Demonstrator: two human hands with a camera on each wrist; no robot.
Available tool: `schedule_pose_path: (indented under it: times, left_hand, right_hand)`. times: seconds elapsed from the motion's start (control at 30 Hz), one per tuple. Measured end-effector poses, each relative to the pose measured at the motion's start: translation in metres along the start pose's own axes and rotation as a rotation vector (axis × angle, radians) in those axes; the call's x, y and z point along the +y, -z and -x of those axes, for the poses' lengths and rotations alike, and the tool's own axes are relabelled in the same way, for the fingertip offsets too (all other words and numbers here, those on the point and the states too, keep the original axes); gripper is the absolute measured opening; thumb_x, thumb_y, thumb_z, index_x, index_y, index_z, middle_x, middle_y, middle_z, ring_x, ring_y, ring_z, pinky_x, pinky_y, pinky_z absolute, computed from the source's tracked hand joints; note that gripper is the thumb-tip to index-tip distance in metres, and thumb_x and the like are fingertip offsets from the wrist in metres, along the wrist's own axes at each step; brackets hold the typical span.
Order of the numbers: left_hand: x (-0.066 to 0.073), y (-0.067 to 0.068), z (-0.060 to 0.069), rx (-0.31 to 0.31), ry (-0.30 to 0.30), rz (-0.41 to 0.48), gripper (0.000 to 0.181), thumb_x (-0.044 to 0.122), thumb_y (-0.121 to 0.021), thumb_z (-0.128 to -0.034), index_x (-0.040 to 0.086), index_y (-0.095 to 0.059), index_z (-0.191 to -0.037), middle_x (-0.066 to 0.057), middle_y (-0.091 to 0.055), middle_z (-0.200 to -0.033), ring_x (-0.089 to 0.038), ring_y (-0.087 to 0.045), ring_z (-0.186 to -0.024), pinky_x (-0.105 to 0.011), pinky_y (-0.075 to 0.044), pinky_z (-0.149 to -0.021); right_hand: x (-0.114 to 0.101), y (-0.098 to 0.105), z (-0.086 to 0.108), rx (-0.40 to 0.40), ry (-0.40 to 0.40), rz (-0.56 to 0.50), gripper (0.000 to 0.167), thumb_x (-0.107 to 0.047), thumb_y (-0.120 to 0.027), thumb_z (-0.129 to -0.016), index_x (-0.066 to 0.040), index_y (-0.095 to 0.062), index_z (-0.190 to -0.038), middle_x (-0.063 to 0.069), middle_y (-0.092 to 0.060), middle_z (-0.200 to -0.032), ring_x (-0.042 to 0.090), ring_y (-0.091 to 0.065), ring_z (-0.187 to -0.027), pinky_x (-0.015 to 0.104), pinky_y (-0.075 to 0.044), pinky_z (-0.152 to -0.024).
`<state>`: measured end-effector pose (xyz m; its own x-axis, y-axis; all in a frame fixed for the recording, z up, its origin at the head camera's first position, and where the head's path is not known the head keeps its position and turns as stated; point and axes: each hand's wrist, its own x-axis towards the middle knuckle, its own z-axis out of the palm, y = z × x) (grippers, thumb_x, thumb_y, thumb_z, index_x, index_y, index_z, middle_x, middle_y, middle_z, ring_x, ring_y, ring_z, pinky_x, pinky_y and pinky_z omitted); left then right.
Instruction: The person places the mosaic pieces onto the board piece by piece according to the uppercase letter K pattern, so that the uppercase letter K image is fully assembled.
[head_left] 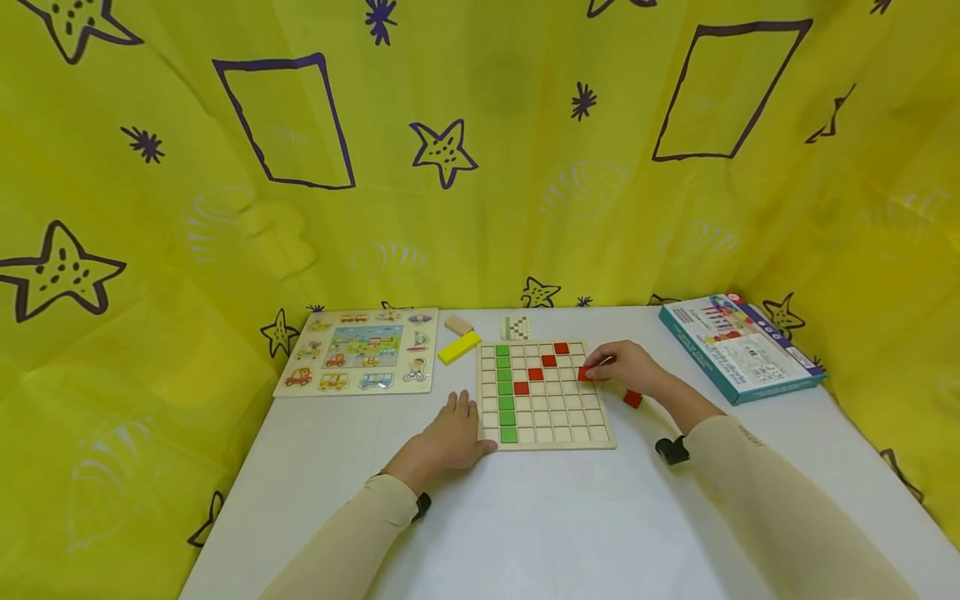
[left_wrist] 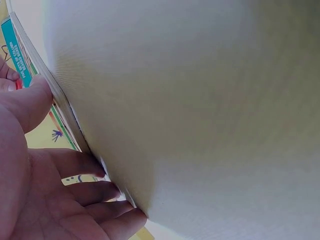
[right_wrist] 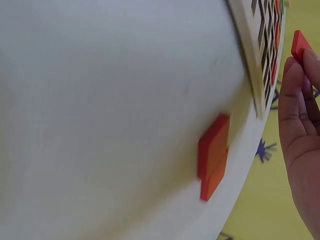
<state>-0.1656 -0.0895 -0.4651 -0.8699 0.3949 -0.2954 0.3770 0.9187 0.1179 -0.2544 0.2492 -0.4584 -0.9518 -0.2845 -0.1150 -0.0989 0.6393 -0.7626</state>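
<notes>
A wooden grid board (head_left: pixel 561 413) lies flat on the table, with a column of green tiles (head_left: pixel 506 388) on its left and a slanting line of several red tiles (head_left: pixel 536 375). My right hand (head_left: pixel 628 367) pinches a red tile (right_wrist: pixel 298 44) between thumb and fingers, over the board's right side. My left hand (head_left: pixel 448 435) rests against the board's lower left corner, its thumb (left_wrist: pixel 40 95) on the near edge and its fingers extended along the left side. Right of the board lie two loose red tiles (right_wrist: pixel 215 150), one partly behind the other.
Behind the board lies a small pattern card (head_left: pixel 516 328). A yellow block (head_left: pixel 459 347) and a plain wooden block (head_left: pixel 458 325) sit at its upper left. Farther left is a picture puzzle (head_left: pixel 412 333); a teal-edged box (head_left: pixel 738 346) lies at the right. Yellow patterned cloth (head_left: pixel 495 233) hangs behind.
</notes>
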Motion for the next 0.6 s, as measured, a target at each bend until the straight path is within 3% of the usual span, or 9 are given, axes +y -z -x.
schedule_pose_path:
  times: [0.27, 0.43, 0.6]
  left_hand:
    - [-0.001, 0.003, 0.000, 0.003, 0.008, 0.002, 0.087, 0.056, -0.054, -0.0990, -0.010, -0.032, -0.152, -0.028, -0.023, -0.161, -0.043, -0.019, -0.149, -0.046, -0.025, -0.119]
    - [-0.001, 0.001, -0.001, 0.003, -0.003, 0.014, 0.087, 0.055, -0.054, -0.0991, -0.011, -0.032, -0.151, -0.029, -0.022, -0.161, -0.044, -0.019, -0.149, -0.046, -0.026, -0.119]
    - [-0.001, -0.001, -0.002, -0.001, -0.005, 0.019, 0.087, 0.056, -0.053, -0.0993, -0.011, -0.032, -0.152, -0.029, -0.022, -0.161, -0.044, -0.018, -0.149, -0.047, -0.025, -0.119]
  right_hand:
    - [-0.026, -0.028, -0.006, -0.076, 0.046, -0.004, 0.008, -0.016, -0.078, -0.090, -0.010, -0.077, -0.096, 0.005, -0.069, -0.101, 0.021, -0.059, -0.090, 0.030, -0.051, -0.077]
    - [-0.038, -0.042, -0.006, -0.122, 0.099, 0.055, 0.006, -0.016, -0.079, -0.089, -0.012, -0.077, -0.093, 0.000, -0.071, -0.096, 0.021, -0.057, -0.090, 0.033, -0.050, -0.079]
    - [-0.046, -0.053, -0.008, -0.167, 0.101, 0.071, 0.006, -0.016, -0.079, -0.089, -0.012, -0.077, -0.092, -0.002, -0.070, -0.092, 0.019, -0.058, -0.088, 0.032, -0.050, -0.078]
